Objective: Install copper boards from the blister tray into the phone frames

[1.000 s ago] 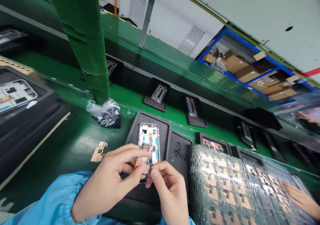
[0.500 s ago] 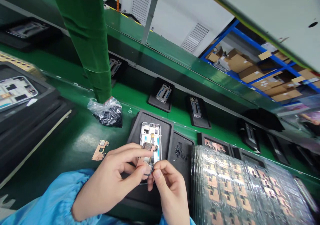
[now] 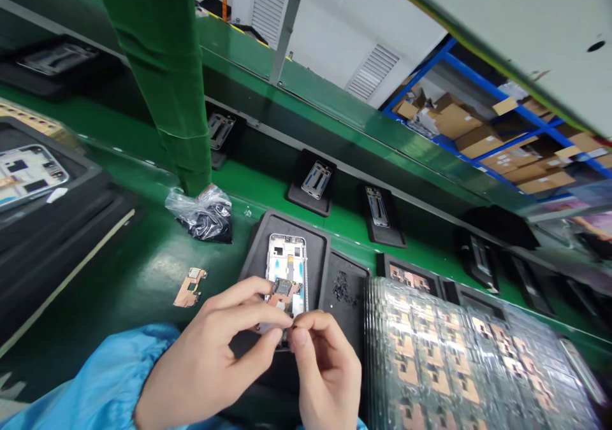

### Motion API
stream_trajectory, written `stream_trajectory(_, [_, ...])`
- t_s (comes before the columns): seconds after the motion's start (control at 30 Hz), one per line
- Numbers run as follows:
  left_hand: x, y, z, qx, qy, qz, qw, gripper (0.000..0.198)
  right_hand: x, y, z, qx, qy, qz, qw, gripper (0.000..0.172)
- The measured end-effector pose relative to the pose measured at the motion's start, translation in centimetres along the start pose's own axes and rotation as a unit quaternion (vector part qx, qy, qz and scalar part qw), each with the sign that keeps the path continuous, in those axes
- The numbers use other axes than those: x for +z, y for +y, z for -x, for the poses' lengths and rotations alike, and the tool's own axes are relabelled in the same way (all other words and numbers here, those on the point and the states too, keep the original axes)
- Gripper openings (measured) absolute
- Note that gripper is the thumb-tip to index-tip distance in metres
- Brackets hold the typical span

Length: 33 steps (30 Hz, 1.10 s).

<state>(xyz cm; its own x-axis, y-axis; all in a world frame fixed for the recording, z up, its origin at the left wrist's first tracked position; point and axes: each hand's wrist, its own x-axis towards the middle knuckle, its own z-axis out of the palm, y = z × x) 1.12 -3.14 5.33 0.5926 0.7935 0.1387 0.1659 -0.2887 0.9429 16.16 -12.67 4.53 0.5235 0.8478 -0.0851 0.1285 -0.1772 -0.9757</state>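
Note:
A copper-coloured phone circuit board (image 3: 283, 288) is gripped by my left hand (image 3: 210, 341), whose fingers and thumb close around its lower part and hide much of it. Thumb and forefinger of my right hand (image 3: 327, 360) pinch together at the board's lower end, on a tiny dark piece that mostly stays hidden. Beneath the board lies a silver phone frame (image 3: 287, 246) in a black foam tray (image 3: 258, 239). Left of my left hand, a second copper-coloured circuit board (image 3: 189, 288) rests on the green bench.
Small black parts (image 3: 343, 286) lie in another black tray, beside stacked clear plastic trays (image 3: 430, 347) of circuit boards on the right. A plastic bag (image 3: 205, 216) sits by a green post (image 3: 179, 99). More phone frames (image 3: 316, 178) line the belt behind; black trays (image 3: 57, 226) are piled left.
My left fingers have shifted down and back off the upper part of the circuit board, baring its dark metal section. Fingertips of both hands have come closer together at the lower end.

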Motion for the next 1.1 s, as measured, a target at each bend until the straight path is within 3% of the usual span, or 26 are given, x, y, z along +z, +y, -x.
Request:
stream_trajectory(0.13, [0.1,-0.1,0.2,0.01,-0.019,-0.013,1.0,0.03,-0.2,-0.3,0.2,-0.013,-0.004,0.006,1.0,0.031])
stream_trajectory(0.53, [0.0,0.1,0.2,-0.015,-0.034,0.047,0.998,0.025,-0.7,-0.9,0.4,0.067,-0.055,-0.069,0.994,0.033])
stream_trajectory(0.73, [0.0,-0.3,0.5,-0.022,-0.027,0.067,0.997,0.023,-1.2,-0.3,-0.3,0.035,-0.14,-0.064,0.987,0.024])
stream_trajectory(0.87, [-0.1,-0.4,0.4,-0.013,-0.024,0.075,0.997,0.025,-1.4,-0.1,-0.4,0.047,-0.163,-0.069,0.983,0.024])
stream_trajectory(1.1, [0.2,-0.3,0.7,-0.027,-0.01,0.093,0.995,0.027,-1.1,0.2,-0.3,-0.054,-0.078,-0.022,0.995,0.018])
